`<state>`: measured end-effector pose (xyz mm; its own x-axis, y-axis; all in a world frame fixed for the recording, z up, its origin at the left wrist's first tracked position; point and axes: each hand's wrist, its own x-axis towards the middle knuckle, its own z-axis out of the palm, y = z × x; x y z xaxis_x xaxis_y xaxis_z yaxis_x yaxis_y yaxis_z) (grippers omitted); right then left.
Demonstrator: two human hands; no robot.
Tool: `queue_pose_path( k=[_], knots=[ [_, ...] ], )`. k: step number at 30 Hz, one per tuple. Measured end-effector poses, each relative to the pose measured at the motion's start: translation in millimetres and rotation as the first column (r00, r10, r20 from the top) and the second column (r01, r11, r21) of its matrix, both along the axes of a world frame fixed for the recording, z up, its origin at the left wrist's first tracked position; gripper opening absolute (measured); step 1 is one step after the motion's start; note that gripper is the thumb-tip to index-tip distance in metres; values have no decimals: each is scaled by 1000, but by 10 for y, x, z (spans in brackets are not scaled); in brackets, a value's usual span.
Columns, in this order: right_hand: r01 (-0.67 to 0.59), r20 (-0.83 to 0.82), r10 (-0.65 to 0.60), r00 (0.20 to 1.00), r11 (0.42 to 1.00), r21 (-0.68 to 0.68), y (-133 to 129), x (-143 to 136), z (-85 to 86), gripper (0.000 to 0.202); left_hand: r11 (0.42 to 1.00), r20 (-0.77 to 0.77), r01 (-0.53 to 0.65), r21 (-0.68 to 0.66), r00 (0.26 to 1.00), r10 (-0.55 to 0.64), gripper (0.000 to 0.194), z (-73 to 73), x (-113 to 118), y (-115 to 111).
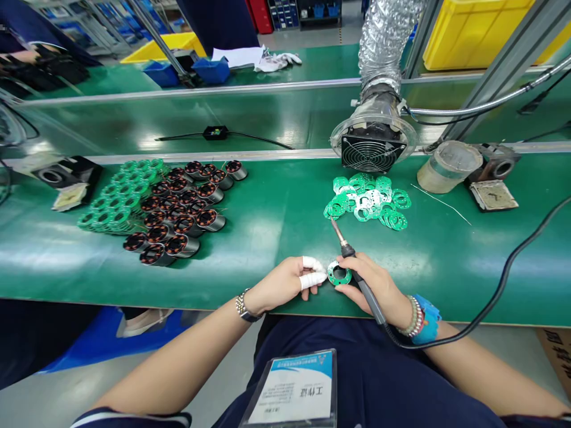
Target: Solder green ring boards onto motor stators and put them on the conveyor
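Note:
My right hand (377, 285) has a soldering iron (363, 285) lying across it, tip pointing away toward the loose boards. Its thumb and forefinger also steady a ring-shaped green circuit board (339, 281) with a dark centre; what lies beneath the board cannot be made out. My left hand (298, 278), with white covers on thumb and forefinger, pinches right at the board's left edge. Whatever is between those fingertips is too small to see. Beyond the iron's tip lies a loose pile of green ring boards (368, 199).
On the left stand several motor stators (178, 214) beside stacked green boards (120, 193). A fume extractor fan (372, 153) hangs behind the pile. Right of it are a round container (449, 166), a solder wire (441, 205) and an iron stand (495, 178). The iron's black cable (499, 291) crosses my right forearm.

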<state>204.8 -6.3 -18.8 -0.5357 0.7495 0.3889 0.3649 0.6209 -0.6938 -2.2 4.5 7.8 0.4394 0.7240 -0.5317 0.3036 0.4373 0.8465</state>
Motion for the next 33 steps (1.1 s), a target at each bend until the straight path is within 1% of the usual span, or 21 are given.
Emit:
queue_pose_path(
  k=[3, 7, 10, 13, 16, 18, 20, 23, 24, 26, 28, 30, 33],
  knots=[
    [8, -5, -8, 1000, 1000, -8, 0, 0, -4, 30, 994, -36, -4, 107, 999, 8, 18, -31, -1, -7],
    [8, -9, -8, 1000, 1000, -8, -2, 2, -16, 31, 989, -38, -39, 144, 998, 45, 24, -76, 74, -17],
    [9, 7, -9, 1000, 1000, 1, 1, 5, -20, 30, 987, -27, -104, 125, 994, 108, 25, -94, 148, -49],
    [17, 20, -17, 1000, 1000, -5, 3, 8, -16, 29, 983, 38, -175, 50, 984, 173, 26, -90, 189, -84],
    [22, 26, -22, 999, 1000, -10, 0, 3, -9, 29, 982, 143, -184, -31, 972, 187, 28, -74, 163, -64],
    [23, 19, -23, 1000, 1000, -9, -2, -6, -6, 30, 982, 167, -190, 4, 968, 187, 29, -71, 127, -11],
    [23, 9, -22, 1000, 1000, -8, 0, -11, -1, 32, 980, 127, -174, 101, 979, 161, 31, -81, 104, 52],
    [23, -8, -23, 1000, 999, -34, 13, 9, 28, 34, 971, 42, -89, 221, 996, 81, 25, -106, 117, 95],
    [24, -13, -25, 1000, 998, -50, 17, 28, 46, 36, 965, 15, -74, 251, 997, 72, 23, -109, 129, 83],
    [33, -22, -34, 999, 996, -80, 20, 80, 95, 38, 949, -49, -74, 308, 994, 94, 22, -106, 152, 19],
    [44, -30, -46, 998, 995, -91, 10, 131, 145, 40, 942, -101, -78, 327, 988, 117, 22, -92, 166, -79],
    [39, -28, -42, 999, 996, -81, -7, 156, 177, 43, 947, -114, -90, 307, 985, 131, 23, -79, 171, -172],
    [17, -5, -18, 1000, 1000, -20, -24, 126, 164, 40, 952, -116, -81, 295, 986, 120, 24, -69, 170, -239]
  ],
)
